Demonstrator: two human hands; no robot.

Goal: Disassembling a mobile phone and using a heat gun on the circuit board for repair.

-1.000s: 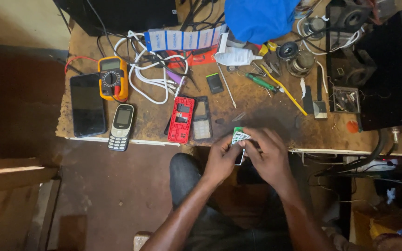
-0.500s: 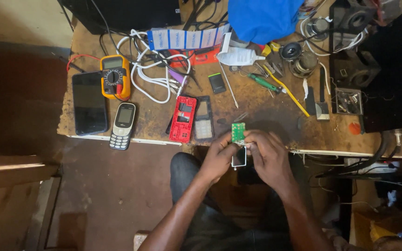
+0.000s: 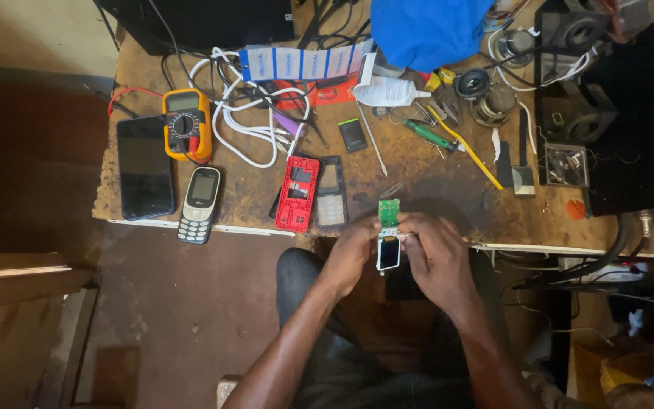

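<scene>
Bare worn wooden bench top (image 3: 433, 185) at 12 o'clock of the hands — open patch, passable. At 10 o'clock the red plastic phone housing (image 3: 297, 194) and grey keypad frame (image 3: 331, 192) block the edge. Further 10 o'clock — white coiled cable (image 3: 247, 129), yellow multimeter (image 3: 187, 125). At 1 o'clock a yellow-handled tool (image 3: 467, 148) lies slantwise; black speaker boxes (image 3: 630, 113) wall off 2 o'clock. Front bench edge at 3 o'clock open.

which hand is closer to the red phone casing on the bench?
Left. The left hand is just right of the red phone casing; the right hand sits farther right, beyond the green circuit board both hold.
</scene>
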